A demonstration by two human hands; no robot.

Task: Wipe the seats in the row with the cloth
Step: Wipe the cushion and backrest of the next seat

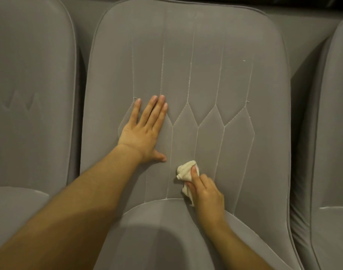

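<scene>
Head view looks down on the cloth (pixel 185 170), a small cream-white rag bunched into a crumpled wad with a loose tail hanging under the fingers. It sits low on the backrest (pixel 186 65) of the middle seat, a little right of centre and just above the curved seam where the backrest meets the seat cushion (pixel 166 236). The right grip (pixel 207 195), a bare hand, pinches the wad, thumb laid across its top and fingers curled beneath, holding it against the fabric. The left grip (pixel 145 131) lies spread flat on the backrest to the left and higher up, fingers straight and pointing upward, thumb stuck out to the side; it is apart from the cloth.

Upholstery is a soft grey, velvety fabric with pale stitching (pixel 197 125) running in long vertical lines that break into pointed, honeycomb-like panels at mid-height. A tiny white speck (pixel 244 60) shows on the upper right of the backrest. Matching grey seats flank it: a left seat (pixel 30 75) and a right seat (pixel 334 114), each separated by a shadowed gap. Lighting is dim and warm.
</scene>
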